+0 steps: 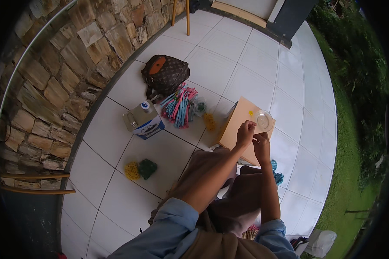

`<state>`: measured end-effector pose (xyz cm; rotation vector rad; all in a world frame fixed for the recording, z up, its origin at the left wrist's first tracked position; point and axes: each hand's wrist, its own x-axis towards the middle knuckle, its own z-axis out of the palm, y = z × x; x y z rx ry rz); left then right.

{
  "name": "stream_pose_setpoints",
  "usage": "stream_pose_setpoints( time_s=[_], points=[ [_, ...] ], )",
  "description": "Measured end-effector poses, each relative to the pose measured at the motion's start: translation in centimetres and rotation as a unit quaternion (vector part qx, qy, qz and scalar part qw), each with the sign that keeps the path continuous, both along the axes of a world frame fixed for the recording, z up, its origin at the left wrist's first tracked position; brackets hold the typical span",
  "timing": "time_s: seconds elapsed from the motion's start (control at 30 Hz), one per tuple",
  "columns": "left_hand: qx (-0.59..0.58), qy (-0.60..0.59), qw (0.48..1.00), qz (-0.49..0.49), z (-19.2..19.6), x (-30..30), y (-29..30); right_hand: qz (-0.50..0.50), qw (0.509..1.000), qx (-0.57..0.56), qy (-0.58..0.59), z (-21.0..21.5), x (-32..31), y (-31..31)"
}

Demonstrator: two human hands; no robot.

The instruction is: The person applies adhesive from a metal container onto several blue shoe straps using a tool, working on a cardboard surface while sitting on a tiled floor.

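Observation:
Both my forearms reach over a low light-wood table (237,125). My left hand (245,133) is closed with its fingertips pinched, at the near side of a clear round dish (264,121). Just right of it and a little nearer, my right hand (260,143) is closed too, its fingers curled. The hands are close together, and whatever they pinch is too small or hidden to make out. Beyond the left hand, a small yellow piece (250,113) lies on the tabletop beside the dish.
Left of the table are a yellow bunch (209,121), pink and blue sticks (180,105), a brown backpack (166,72) and a metal can (143,121). Nearer lie yellow (132,171) and green (147,168) bundles. Teal pieces (278,177) sit by my right forearm. A stone wall (52,82) bounds the left.

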<state>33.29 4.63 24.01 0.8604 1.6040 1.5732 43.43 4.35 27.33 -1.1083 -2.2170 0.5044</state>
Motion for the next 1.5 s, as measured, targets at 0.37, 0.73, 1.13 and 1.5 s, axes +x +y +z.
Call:
stream_pose_setpoints(
  time_s=[0.37,0.73,1.13,1.5],
  points=[
    [0.038,0.103,0.924,-0.367,1.1,10.6,1.8,-0.247,0.937,-0.239,0.068,0.7,18.3,-2.2],
    [-0.143,0.074,0.849,-0.503,-9.0,23.6,8.4,-0.47,0.823,-0.264,0.18,-10.8,30.6,-2.2],
    [-0.209,0.268,0.83,-0.442,-29.7,29.6,-3.0,-0.538,0.796,-0.245,-0.13,-27.7,29.6,-8.5],
    [-0.202,0.121,0.837,-0.493,-28.3,30.3,3.7,-0.51,0.813,-0.278,0.037,-28.2,31.1,-0.7]
  ],
)
